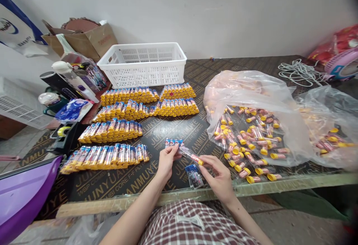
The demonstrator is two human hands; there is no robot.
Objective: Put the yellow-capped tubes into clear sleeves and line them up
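My right hand pinches a small clear tube with a yellow end and a red-and-white print. At the tube's other, clear end are the closed fingertips of my left hand; what exactly they grip there is partly hidden. Just beyond my left fingers lies a short row of blue-topped tubes. Under the tube, close to my right hand, is a small pile of dark blue printed pieces, perhaps labels or sleeves.
Stacked yellow-and-blue tubes fill several rows at left. Behind them stands a white plastic basket. Plastic bags spill loose yellow-capped tubes at right. A tape dispenser and purple dustpan-like object are left.
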